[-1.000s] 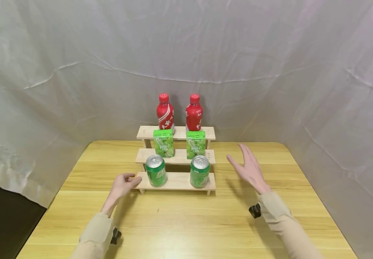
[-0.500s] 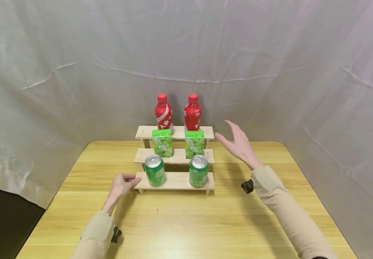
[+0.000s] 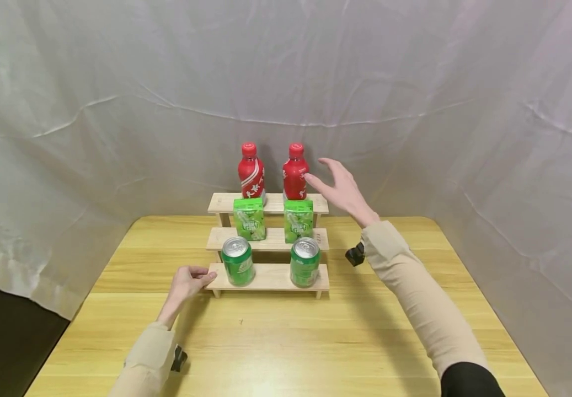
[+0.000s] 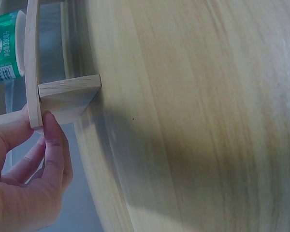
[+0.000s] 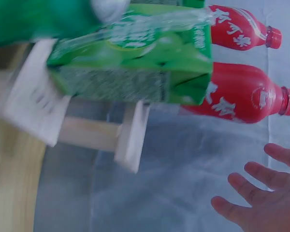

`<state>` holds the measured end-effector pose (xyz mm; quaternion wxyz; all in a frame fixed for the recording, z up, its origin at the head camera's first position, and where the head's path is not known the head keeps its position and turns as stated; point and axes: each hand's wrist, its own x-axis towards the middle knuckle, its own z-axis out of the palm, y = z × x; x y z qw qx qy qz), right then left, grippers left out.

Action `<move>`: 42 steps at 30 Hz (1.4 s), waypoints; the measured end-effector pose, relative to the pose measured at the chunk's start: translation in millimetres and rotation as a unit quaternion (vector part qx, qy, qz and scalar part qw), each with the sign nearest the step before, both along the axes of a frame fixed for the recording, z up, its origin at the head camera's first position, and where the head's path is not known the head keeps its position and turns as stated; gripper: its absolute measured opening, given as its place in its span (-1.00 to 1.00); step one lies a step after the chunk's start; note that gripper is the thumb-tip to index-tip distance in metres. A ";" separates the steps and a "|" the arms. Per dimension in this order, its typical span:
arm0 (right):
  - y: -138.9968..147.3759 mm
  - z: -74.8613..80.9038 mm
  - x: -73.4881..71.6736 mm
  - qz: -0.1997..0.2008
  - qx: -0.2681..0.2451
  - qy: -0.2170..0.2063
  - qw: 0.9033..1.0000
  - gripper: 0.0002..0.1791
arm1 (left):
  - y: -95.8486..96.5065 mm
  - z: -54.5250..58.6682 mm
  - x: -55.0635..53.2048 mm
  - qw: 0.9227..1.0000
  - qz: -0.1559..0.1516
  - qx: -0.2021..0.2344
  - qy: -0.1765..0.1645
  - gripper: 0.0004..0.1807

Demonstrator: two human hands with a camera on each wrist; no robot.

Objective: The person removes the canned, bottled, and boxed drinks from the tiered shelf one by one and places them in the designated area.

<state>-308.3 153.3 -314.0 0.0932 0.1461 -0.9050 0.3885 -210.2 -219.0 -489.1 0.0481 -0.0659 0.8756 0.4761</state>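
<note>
A three-tier wooden shelf (image 3: 273, 275) stands on the table. My left hand (image 3: 185, 286) pinches the left end of its lowest board, thumb above and fingers beneath in the left wrist view. On the top tier are two red bottles, a left bottle (image 3: 251, 175) and a right bottle (image 3: 295, 179). Beside the right bottle hovers my right hand (image 3: 342, 192), its fingers spread and apart from the bottle in the right wrist view. Two green juice cartons, left (image 3: 249, 219) and right (image 3: 298, 221), sit on the middle tier. Green cans, left (image 3: 238, 262) and right (image 3: 304, 263), stand lowest.
Pale grey curtains (image 3: 286, 82) hang behind and at both sides of the wooden table (image 3: 286, 342). The back curtain is close behind the shelf. A dark area (image 3: 7, 336) lies beyond the table's left edge.
My right hand has moved up, forward and leftward, from beside the lower tiers to beside the right red bottle. My left hand stays at the shelf's lowest board.
</note>
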 end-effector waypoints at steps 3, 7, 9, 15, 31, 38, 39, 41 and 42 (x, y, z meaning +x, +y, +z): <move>-10.9 4.5 -6.8 0.008 -0.018 -0.009 1.000 -0.21 | 0.2 0.6 0.9 1.000 0.000 -0.002 0.000 -0.54; -25.0 9.0 -14.6 0.023 -0.039 -0.020 0.999 -0.24 | 0.4 0.7 2.2 1.000 0.001 0.002 -0.003 -0.54; -31.2 10.6 -17.3 0.027 -0.049 -0.028 0.998 -0.26 | 0.8 1.0 3.0 1.000 0.001 0.004 -0.005 -0.54; -42.5 12.6 -25.0 0.049 -0.095 -0.036 0.994 -0.36 | 1.3 0.8 3.5 1.000 0.003 0.006 -0.004 -0.53; -42.5 20.8 -27.1 0.045 -0.146 -0.051 0.987 -0.53 | 1.8 -0.5 1.5 1.000 0.006 0.001 0.000 -0.55; -23.4 32.4 -23.2 0.043 -0.162 -0.027 0.985 -0.55 | 2.4 0.6 1.1 1.000 0.003 -0.007 0.004 -0.55; -18.5 33.7 -23.2 0.041 -0.164 -0.025 0.985 -0.55 | 2.9 0.8 1.3 1.000 0.003 -0.008 0.004 -0.55; -7.4 35.3 -23.2 0.033 -0.165 -0.018 0.986 -0.54 | 3.6 0.8 1.3 1.000 0.003 -0.009 0.004 -0.55; -1.4 35.8 -23.1 0.028 -0.166 -0.015 0.986 -0.54 | 3.8 0.7 1.2 1.000 0.004 -0.009 0.005 -0.55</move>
